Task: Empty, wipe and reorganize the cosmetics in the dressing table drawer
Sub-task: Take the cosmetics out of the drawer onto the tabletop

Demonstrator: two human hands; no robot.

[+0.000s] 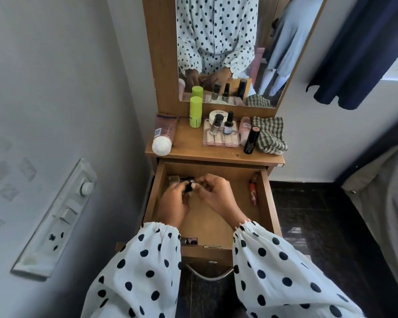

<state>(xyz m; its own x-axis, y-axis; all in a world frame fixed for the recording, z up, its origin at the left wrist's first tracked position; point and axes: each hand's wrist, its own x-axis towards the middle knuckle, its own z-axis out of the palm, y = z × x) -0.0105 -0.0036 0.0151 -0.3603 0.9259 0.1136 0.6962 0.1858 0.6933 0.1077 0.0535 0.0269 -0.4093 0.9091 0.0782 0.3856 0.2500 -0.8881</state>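
1. The small dark glossy cosmetic container (189, 186), held at the far-left of the open brown wooden drawer (268, 203), is likely light, rigid and smooth, so it could slip. Take it round its body, not by the cap.
2. It looks black and shiny; most of it is hidden by your fingers, so its exact kind cannot be told.
3. Your left hand (174, 204) curls round it from 7 o'clock. Your right hand (216, 193) pinches at it from 3 o'clock.
4. At 3 o'clock, well apart by the drawer's right wall, lies a slim red tube (253, 189).
5. At 12 o'clock, on the wooden tabletop (189, 143), stand a lime-green plastic bottle (195, 112), a pink squeeze tube (164, 136) lying flat, and a green checked cloth (269, 135).
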